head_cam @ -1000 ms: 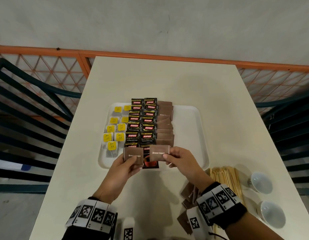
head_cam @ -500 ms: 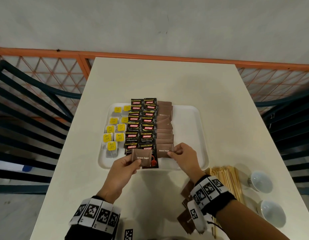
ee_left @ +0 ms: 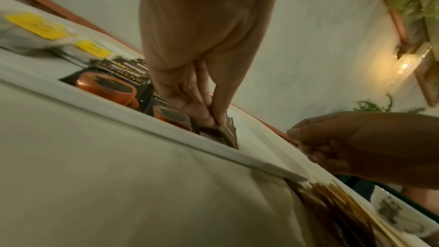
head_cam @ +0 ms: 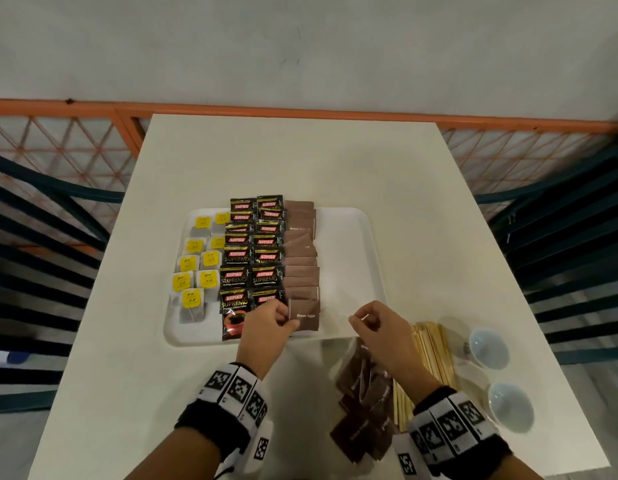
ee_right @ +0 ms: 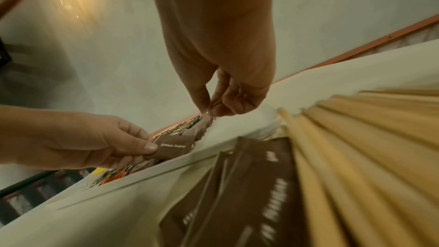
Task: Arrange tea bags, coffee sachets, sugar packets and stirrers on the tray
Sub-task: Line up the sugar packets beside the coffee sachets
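Observation:
On the white tray [head_cam: 349, 271] lie yellow-tagged tea bags [head_cam: 196, 268] at the left, black coffee sachets [head_cam: 252, 258] in the middle and a column of brown sugar packets [head_cam: 300, 258] beside them. My left hand [head_cam: 288, 318] pinches a brown sugar packet [head_cam: 304, 315] by its left edge at the near end of that column. The right wrist view shows the thumb on top of the packet [ee_right: 175, 147]. My right hand [head_cam: 357, 318] hovers over the tray's near right corner, fingers curled, thumb and index tips together [ee_right: 209, 113], holding nothing.
Loose brown sugar packets [head_cam: 363, 403] lie on the table under my right forearm. A bundle of wooden stirrers [head_cam: 432, 348] lies to their right. Two small pale cups [head_cam: 489, 348] [head_cam: 510, 407] stand near the right edge. Dark chairs flank the table.
My right hand laid its sugar packet on the column, let go and drew back to the right. My left hand carried its packet right, onto the column's near end.

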Motion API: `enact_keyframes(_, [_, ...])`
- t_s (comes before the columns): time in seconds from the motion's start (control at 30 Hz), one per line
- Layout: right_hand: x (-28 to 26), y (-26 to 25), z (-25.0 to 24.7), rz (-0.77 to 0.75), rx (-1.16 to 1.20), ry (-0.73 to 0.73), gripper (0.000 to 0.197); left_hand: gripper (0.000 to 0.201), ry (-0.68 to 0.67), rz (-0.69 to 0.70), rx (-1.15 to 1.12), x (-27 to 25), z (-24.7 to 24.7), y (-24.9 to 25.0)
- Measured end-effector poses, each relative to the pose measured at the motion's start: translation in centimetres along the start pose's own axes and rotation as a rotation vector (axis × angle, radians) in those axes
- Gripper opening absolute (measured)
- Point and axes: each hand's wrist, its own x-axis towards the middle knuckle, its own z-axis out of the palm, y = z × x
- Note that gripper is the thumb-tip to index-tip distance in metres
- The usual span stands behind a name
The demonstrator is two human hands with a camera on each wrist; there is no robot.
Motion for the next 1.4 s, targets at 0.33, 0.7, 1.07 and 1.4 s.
enact_keyframes(0.33, [-5.1,5.8,-4.1,-0.084,-0.231,-0.017,0.003,0.028,-0.086,0.324,0.258,-3.1,1.3,2.0])
enact_keyframes(0.7, [-9.6,10.1,-3.2,-0.365,-0.761,-0.063,0.04,0.113,-0.595,0.684,0.869,-6.4,8.7,3.1])
enact_keyframes(1.07, [-9.3,11.1,-3.6,-0.386,-0.735,-0.085,0.047,0.098,-0.48,0.694,0.921,-6.7,8.2,-0.5])
enact_keyframes(1.4, [-8.8,11.4,-3.8,-0.46,-0.767,-0.069,0.041,0.097,-0.395,0.71,0.972,-7.4,6.1,-1.6])
